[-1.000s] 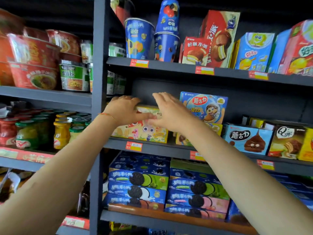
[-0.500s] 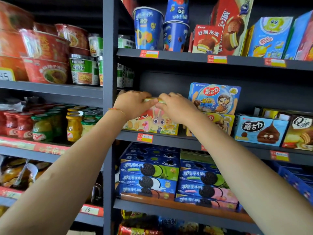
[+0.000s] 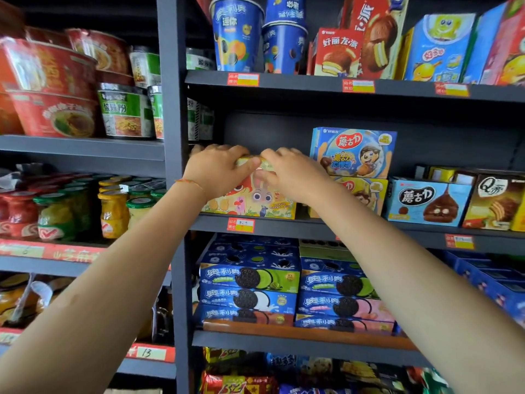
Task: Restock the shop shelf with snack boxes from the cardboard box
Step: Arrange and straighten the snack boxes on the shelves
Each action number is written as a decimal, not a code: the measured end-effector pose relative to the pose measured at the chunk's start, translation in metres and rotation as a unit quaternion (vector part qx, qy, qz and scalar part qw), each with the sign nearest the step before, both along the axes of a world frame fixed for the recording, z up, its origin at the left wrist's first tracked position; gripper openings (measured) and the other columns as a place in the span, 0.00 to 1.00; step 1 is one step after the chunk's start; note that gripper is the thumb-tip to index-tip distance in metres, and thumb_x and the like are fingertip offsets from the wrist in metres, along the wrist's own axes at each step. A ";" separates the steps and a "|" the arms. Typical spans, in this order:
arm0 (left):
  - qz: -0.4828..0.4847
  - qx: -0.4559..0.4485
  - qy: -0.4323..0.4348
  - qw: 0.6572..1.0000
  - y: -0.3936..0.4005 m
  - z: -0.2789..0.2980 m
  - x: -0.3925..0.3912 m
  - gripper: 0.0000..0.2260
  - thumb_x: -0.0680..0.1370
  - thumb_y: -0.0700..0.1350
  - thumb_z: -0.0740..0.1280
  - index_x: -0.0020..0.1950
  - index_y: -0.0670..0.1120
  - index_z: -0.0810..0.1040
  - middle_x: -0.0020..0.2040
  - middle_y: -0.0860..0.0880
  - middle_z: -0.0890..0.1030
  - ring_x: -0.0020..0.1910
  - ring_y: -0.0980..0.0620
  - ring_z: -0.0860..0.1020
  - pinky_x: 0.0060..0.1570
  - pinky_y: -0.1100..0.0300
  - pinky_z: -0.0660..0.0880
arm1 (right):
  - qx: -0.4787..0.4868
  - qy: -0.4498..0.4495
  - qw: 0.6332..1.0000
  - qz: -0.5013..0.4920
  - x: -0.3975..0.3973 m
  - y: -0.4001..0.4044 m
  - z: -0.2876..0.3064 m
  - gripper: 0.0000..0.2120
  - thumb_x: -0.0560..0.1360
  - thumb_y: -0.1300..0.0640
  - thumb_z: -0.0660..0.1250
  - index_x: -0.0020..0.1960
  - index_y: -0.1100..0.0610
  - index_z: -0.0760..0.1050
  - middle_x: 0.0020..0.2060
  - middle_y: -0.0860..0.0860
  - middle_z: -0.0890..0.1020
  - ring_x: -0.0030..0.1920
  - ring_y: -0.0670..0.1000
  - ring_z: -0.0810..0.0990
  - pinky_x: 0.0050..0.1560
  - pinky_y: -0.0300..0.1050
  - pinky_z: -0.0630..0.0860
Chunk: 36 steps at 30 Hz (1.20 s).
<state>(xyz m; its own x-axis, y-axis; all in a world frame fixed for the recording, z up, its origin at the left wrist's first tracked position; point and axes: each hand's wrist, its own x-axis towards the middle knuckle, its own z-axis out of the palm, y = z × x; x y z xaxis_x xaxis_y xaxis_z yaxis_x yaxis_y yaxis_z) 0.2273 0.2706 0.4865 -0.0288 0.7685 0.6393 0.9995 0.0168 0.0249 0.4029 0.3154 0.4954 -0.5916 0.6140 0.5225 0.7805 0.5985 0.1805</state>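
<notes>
Reaching forward and up, both bare forearms stretch from the lower corners of the view toward the middle shelf of a dark metal rack. The left hand lies over the top left of a yellow snack box printed with a cartoon rabbit; its fingers curl over the upper edge and its thumb presses the front face. A thin orange cord circles that wrist. The right hand sits just beside it, knuckles up, fingers bent over the top right of the same box, thumb pointing toward the left thumb. The two hands are close together, almost touching, and both are clamped on the box.

The box stands upright at the left end of the shelf, against the rack's upright post, its bottom edge at the shelf's front lip above a red price tag. Just to its right a blue mushroom-biscuit box is stacked on a yellow one, partly hidden by the right wrist. Below, stacked blue cookie boxes fill the next shelf. Blue snack cups stand on the shelf above, and red noodle bowls fill the neighbouring rack to the left.
</notes>
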 end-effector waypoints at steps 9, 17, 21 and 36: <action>-0.019 -0.001 0.049 0.999 0.004 -0.001 0.007 0.36 0.71 0.74 0.61 0.73 0.55 0.69 0.69 0.48 0.76 0.68 0.45 0.72 0.68 0.46 0.63 | 0.065 0.011 0.998 0.015 0.014 -0.008 -0.015 0.36 0.75 0.40 0.68 0.75 0.55 0.59 0.69 0.57 0.68 0.71 0.59 0.66 0.61 0.57 0.73; -0.008 -0.013 0.055 0.998 0.007 0.000 0.010 0.43 0.64 0.74 0.69 0.74 0.56 0.68 0.67 0.48 0.74 0.67 0.43 0.70 0.66 0.45 0.65 | 0.116 -0.012 0.993 0.007 0.014 0.002 -0.018 0.44 0.70 0.36 0.71 0.76 0.56 0.58 0.66 0.57 0.69 0.67 0.59 0.67 0.65 0.57 0.66; 0.001 -0.062 0.053 0.997 0.013 0.015 0.010 0.44 0.62 0.75 0.70 0.74 0.56 0.68 0.67 0.48 0.72 0.68 0.44 0.67 0.68 0.44 0.65 | 0.065 -0.009 0.998 0.007 0.012 0.010 -0.010 0.50 0.67 0.34 0.73 0.77 0.56 0.55 0.69 0.59 0.67 0.69 0.61 0.66 0.67 0.56 0.66; 0.008 -0.055 0.055 0.997 0.019 0.018 0.014 0.41 0.66 0.80 0.48 0.72 0.61 0.70 0.58 0.46 0.80 0.57 0.44 0.78 0.53 0.52 0.72 | -0.013 -0.033 0.999 -0.008 0.001 0.002 0.005 0.48 0.62 0.35 0.77 0.73 0.53 0.60 0.69 0.57 0.67 0.71 0.59 0.64 0.59 0.57 0.74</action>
<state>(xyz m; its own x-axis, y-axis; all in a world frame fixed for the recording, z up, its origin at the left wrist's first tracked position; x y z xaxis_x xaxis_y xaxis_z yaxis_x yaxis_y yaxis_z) 0.2417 0.2898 0.5046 0.0236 0.8338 0.5516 0.9958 0.0293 -0.0868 0.4038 0.3177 0.4999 -0.6142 0.6366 0.4663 0.7770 0.5912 0.2163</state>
